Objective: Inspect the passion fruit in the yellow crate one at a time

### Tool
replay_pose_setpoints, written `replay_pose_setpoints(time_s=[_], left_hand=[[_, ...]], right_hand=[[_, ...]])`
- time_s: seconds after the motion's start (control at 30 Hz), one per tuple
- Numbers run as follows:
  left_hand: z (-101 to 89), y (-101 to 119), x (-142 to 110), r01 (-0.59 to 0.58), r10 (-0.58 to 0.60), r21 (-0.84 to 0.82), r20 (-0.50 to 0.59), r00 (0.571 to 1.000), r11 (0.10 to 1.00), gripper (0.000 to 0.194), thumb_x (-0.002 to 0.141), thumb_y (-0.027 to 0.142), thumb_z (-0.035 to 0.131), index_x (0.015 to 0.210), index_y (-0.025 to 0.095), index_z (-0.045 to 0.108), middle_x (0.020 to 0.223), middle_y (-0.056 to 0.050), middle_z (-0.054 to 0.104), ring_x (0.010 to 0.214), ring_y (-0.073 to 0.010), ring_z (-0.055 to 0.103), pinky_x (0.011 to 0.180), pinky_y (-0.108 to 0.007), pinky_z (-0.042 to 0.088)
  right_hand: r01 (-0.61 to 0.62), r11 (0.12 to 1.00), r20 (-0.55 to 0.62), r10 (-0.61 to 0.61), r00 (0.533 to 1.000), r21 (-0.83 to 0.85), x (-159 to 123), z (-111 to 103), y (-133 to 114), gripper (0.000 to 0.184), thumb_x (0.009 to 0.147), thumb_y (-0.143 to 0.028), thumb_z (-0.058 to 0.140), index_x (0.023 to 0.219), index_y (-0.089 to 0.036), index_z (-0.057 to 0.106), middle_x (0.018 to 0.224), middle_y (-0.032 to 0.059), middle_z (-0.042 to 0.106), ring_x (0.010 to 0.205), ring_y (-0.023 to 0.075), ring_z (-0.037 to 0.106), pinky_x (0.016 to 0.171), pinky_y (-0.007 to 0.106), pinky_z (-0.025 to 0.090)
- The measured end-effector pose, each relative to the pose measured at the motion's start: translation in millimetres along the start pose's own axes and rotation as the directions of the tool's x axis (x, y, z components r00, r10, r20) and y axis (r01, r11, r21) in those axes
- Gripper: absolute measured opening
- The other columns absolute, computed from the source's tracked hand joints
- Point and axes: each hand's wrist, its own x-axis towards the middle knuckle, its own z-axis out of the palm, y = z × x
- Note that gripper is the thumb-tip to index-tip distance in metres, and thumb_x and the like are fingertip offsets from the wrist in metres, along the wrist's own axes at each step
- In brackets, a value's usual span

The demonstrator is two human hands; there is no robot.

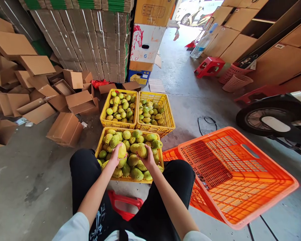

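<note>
My left hand is closed round a yellow, lemon-like fruit. In my right hand is a greener yellow fruit, gripped from its right side. Both hands hover over the near yellow crate, which stands between my knees, full of bumpy oblong green and yellow fruit. Behind it stand two more yellow crates: the left one is well filled with similar fruit, while the right one holds fruit mostly toward its left and front.
On my right, an orange crate lies tipped on another orange crate. Loose cardboard boxes litter the floor at left, before stacked flattened cartons. A motorbike wheel and red stool are at right.
</note>
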Motion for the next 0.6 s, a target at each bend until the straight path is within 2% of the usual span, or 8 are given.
replay_pose_setpoints(time_s=[0.1,0.2,0.27,0.37,0.47,0.6], left_hand=[[-2.0,-1,2,0.008,-0.008,-0.013,0.007,1.0,1.0,0.03,0.117,0.044,0.092,0.129,0.018,0.083,0.083,-0.006,0.08,0.062,-0.0214,0.079,0.053,-0.026,0.062],[-3.5,-2,4,0.014,-0.014,-0.036,0.007,1.0,0.999,0.03,0.114,0.044,0.098,0.121,0.021,0.081,0.08,-0.003,0.075,0.06,-0.0198,0.075,0.053,-0.026,0.06],[-3.9,-3,6,0.02,-0.02,-0.036,-0.013,1.0,0.999,0.027,0.113,0.04,0.099,0.117,0.022,0.079,0.081,-0.001,0.074,0.062,-0.0192,0.074,0.058,-0.026,0.061],[-3.1,-4,6,0.043,-0.044,-0.017,-0.068,0.997,0.999,0.023,0.114,0.035,0.097,0.113,0.023,0.077,0.082,0.001,0.073,0.063,-0.0182,0.073,0.065,-0.028,0.065],[-1.0,-4,4,0.07,-0.065,0.046,-0.088,0.994,0.997,0.022,0.117,0.032,0.093,0.107,0.022,0.075,0.078,0.001,0.072,0.059,-0.0172,0.068,0.062,-0.027,0.062],[-1.1,-3,2,0.07,-0.062,0.125,-0.069,0.996,0.99,0.021,0.118,0.032,0.089,0.105,0.022,0.075,0.072,-0.002,0.073,0.056,-0.0187,0.07,0.059,-0.027,0.06]], right_hand=[[-0.036,0.999,-0.102,0.034,0.994,-0.015,0,2,-7,0.038,0.096,-0.054,0.099,0.11,-0.033,0.071,0.091,0.0032,0.083,0.09,0.0315,0.088,0.068,0.037,0.077],[-0.019,1.0,-0.173,0.018,0.985,-0.004,-2,4,-15,0.043,0.098,-0.061,0.1,0.112,-0.033,0.07,0.093,0.0039,0.083,0.089,0.0312,0.085,0.075,0.043,0.082],[-0.014,1.0,-0.213,0.017,0.977,0.013,-4,3,-18,0.044,0.1,-0.063,0.099,0.111,-0.033,0.07,0.095,0.0039,0.083,0.085,0.0288,0.082,0.075,0.042,0.082],[-0.069,0.998,-0.21,0.066,0.975,-0.006,-8,-1,-20,0.049,0.097,-0.069,0.1,0.114,-0.033,0.071,0.096,0.0062,0.083,0.086,0.0314,0.084,0.071,0.044,0.082],[-0.168,0.983,-0.175,0.152,0.973,-0.077,-14,-2,-22,0.055,0.095,-0.074,0.101,0.118,-0.031,0.075,0.1,0.0114,0.084,0.09,0.0371,0.087,0.068,0.051,0.081],[-0.308,0.951,-0.15,0.303,0.941,-0.01,-12,14,-47,0.045,0.104,-0.06,0.094,0.129,-0.026,0.078,0.121,0.0156,0.088,0.104,0.0382,0.091,0.072,0.049,0.08]])
